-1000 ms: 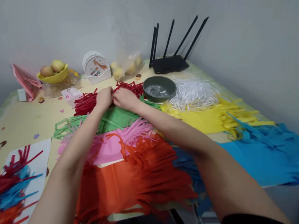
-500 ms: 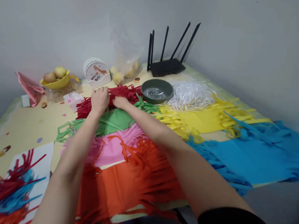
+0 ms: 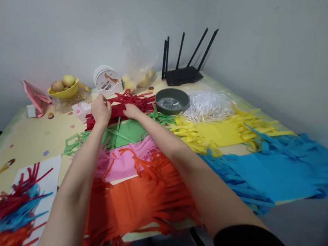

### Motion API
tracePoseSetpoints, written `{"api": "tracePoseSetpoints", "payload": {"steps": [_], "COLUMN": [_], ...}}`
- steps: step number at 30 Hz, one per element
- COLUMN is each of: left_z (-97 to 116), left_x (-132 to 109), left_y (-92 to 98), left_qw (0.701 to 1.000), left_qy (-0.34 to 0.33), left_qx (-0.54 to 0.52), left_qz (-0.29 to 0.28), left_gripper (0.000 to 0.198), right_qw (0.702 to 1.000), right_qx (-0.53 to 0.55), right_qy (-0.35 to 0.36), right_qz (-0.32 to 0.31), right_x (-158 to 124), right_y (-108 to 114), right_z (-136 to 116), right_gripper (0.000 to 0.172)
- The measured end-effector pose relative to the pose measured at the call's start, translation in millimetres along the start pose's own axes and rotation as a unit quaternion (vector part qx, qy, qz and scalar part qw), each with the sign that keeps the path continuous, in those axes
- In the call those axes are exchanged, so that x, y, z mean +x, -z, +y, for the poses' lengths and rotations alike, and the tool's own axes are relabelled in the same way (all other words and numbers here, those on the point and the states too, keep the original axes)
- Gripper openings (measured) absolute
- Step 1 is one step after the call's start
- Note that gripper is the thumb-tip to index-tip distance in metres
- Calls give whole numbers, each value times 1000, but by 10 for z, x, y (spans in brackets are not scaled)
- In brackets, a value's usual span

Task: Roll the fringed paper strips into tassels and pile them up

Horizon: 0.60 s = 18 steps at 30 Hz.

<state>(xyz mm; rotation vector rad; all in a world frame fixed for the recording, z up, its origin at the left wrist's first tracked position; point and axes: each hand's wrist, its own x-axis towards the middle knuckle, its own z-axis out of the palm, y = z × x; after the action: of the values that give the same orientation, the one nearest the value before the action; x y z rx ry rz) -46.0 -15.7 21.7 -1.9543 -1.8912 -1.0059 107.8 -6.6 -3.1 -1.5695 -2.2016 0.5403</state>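
Note:
Toward the back of the table lies a dark red fringed sheet (image 3: 117, 112), thin and soft like fabric or crepe paper, its strips spread behind. My left hand (image 3: 101, 110) is closed on its left part, fingers curled together. At its right part my right hand (image 3: 131, 111) pinches the sheet, with the fingertips partly hidden in the red. Just in front lie a green fringed sheet (image 3: 127, 133), then a pink one (image 3: 122, 164) and an orange one (image 3: 129, 200) beneath my forearms.
A dark green bowl (image 3: 172, 107) holding clear liquid or plastic stands right of my hands. Beyond it are white shredded strips (image 3: 209, 105), a black router (image 3: 183, 76), yellow (image 3: 228, 132) and blue (image 3: 273, 173) fringed sheets. Fruit in a yellow bowl (image 3: 65, 92) stands back left.
My left hand has shifted slightly left and turned, drawing apart from my right hand. More of the red sheet's flat middle now shows between them. The view has tilted a little.

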Motion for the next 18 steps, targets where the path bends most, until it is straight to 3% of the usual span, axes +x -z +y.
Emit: {"api": "tracePoseSetpoints", "payload": {"steps": [2, 4, 7, 9, 13, 15, 18], "left_z": [-38, -45, 30, 120, 270, 302, 324], "left_x": [2, 12, 46, 85, 175, 203, 208], "left_y": [15, 45, 102, 133, 175, 193, 216], "left_qw": [1000, 1000, 999, 999, 999, 999, 1000], "left_qy": [6, -5, -37, -40, -16, -9, -23], "left_qx": [-7, -14, -18, -24, -32, -32, -16], "left_qz": [6, 7, 4, 6, 12, 14, 2], "left_gripper": [15, 15, 16, 17, 18, 19, 19], "right_qw": [999, 998, 988, 975, 965, 964, 976], "right_qx": [-11, -30, -94, -156, -180, -180, -154], "right_qy": [29, 26, -47, -119, -178, -182, -125], "right_qz": [13, 49, 112, 103, 63, 71, 90], "right_x": [-149, -288, -448, -532, -686, -742, -765], "right_y": [92, 260, 582, 769, 1006, 1063, 988], "right_z": [8, 108, 440, 721, 1118, 1121, 807], "right_gripper": [22, 30, 44, 52, 27, 26, 34]}}
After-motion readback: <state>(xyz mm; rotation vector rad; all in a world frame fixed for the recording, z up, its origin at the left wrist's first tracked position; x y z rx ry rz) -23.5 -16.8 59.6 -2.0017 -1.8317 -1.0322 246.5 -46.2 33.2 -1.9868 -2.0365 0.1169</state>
